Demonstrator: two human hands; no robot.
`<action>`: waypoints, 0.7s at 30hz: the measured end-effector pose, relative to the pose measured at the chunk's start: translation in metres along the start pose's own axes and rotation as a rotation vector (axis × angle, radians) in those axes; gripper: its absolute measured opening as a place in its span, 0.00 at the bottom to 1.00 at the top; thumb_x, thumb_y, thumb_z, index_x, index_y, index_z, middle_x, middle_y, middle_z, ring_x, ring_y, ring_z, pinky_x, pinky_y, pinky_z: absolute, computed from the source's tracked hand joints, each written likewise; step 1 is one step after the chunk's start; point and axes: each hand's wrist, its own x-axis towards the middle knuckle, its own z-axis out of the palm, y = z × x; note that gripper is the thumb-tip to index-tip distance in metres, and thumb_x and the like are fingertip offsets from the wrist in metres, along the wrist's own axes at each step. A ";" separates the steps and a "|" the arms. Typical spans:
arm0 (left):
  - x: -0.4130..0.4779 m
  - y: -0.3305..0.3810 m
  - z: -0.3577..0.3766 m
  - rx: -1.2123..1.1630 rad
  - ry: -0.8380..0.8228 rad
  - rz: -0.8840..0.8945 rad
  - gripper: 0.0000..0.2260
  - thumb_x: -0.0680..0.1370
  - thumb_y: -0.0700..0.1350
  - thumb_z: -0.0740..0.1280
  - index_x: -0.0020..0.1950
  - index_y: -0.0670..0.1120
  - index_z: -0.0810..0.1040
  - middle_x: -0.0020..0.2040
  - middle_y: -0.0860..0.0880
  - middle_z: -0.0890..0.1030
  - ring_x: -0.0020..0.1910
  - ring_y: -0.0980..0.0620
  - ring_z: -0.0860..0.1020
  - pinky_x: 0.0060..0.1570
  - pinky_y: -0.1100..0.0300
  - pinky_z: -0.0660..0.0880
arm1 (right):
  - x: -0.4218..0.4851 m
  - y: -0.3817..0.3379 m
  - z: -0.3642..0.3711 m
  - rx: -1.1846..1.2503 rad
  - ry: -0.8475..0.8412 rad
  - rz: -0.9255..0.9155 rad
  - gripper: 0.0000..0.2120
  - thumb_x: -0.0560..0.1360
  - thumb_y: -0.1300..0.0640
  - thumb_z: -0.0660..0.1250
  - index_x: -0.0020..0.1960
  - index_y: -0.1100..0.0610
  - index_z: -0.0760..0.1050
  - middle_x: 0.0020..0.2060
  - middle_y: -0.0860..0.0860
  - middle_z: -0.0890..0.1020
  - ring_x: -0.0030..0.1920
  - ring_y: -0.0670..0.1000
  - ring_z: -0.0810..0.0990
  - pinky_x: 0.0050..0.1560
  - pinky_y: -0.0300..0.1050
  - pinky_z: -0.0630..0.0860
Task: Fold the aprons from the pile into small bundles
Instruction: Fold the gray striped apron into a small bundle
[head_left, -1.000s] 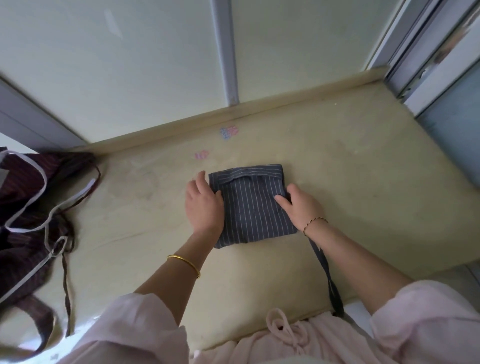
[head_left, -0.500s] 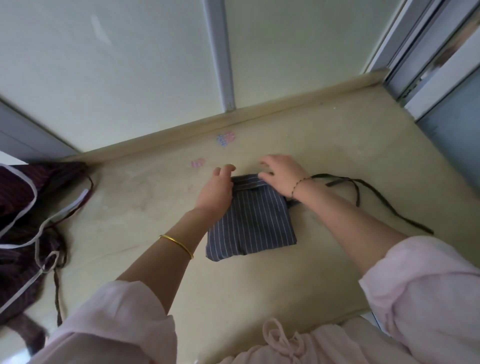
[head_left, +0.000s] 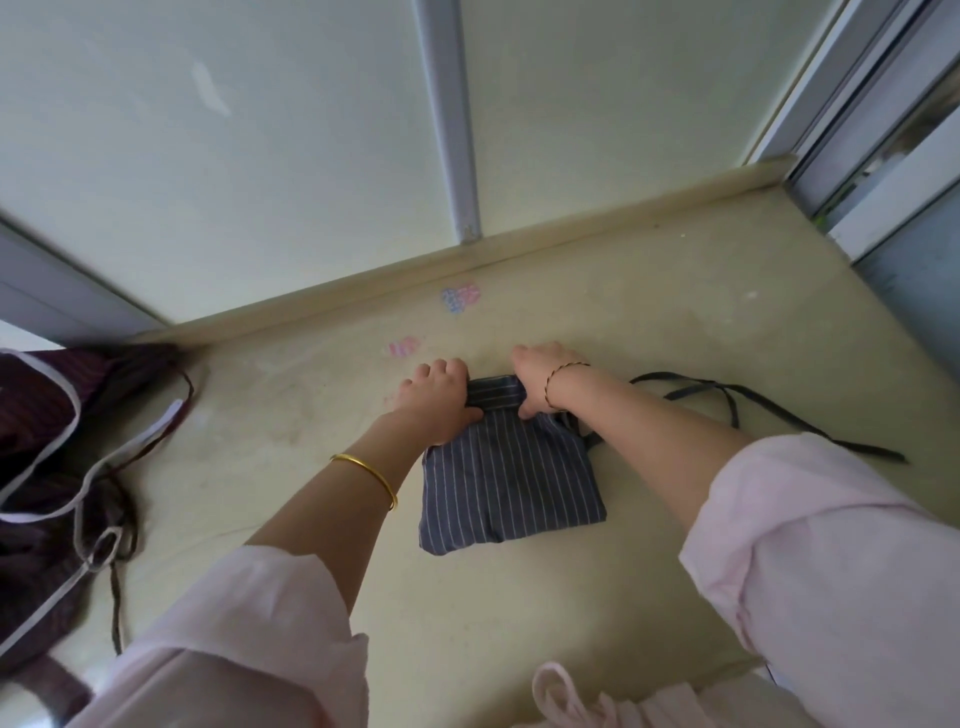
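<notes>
The folded blue-grey pinstriped fabric apron (head_left: 511, 483) is laid in the middle of the pale yellow surface (head_left: 675, 322). Its far edge is gripped by the left hand (head_left: 436, 395) and the right hand (head_left: 540, 374), fingers curled round the cloth. Its dark strap (head_left: 727, 395) is trailed rightward (loosely looped). A maroon, white-trimmed apron pile (head_left: 47, 467) is heaped at the left edge

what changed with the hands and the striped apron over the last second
Both hands slid from the sides of the folded striped apron up to its far edge. The left hand and right hand now grip that edge. Its dark strap swung from hanging off the near side of the surface to lying out on the right. The maroon apron pile and the stickers stayed put.
</notes>
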 end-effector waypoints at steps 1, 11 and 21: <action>0.000 0.001 0.000 -0.012 -0.008 -0.007 0.21 0.77 0.54 0.64 0.65 0.44 0.65 0.61 0.44 0.72 0.60 0.43 0.71 0.60 0.49 0.70 | 0.001 0.000 0.000 -0.026 -0.022 0.000 0.24 0.71 0.46 0.71 0.60 0.59 0.70 0.54 0.56 0.77 0.56 0.57 0.74 0.47 0.48 0.74; -0.004 0.001 -0.003 -0.054 0.068 0.052 0.20 0.75 0.52 0.68 0.63 0.46 0.66 0.61 0.45 0.71 0.59 0.45 0.69 0.59 0.51 0.69 | -0.020 0.015 0.018 0.159 0.106 -0.209 0.09 0.76 0.54 0.66 0.53 0.56 0.71 0.48 0.53 0.77 0.45 0.53 0.74 0.43 0.46 0.72; -0.024 0.008 -0.074 -0.172 0.136 0.217 0.11 0.74 0.46 0.70 0.54 0.45 0.76 0.51 0.47 0.77 0.45 0.50 0.73 0.43 0.57 0.70 | -0.055 0.024 -0.021 0.044 0.526 -0.205 0.08 0.77 0.50 0.63 0.50 0.53 0.67 0.38 0.46 0.73 0.38 0.49 0.74 0.36 0.43 0.72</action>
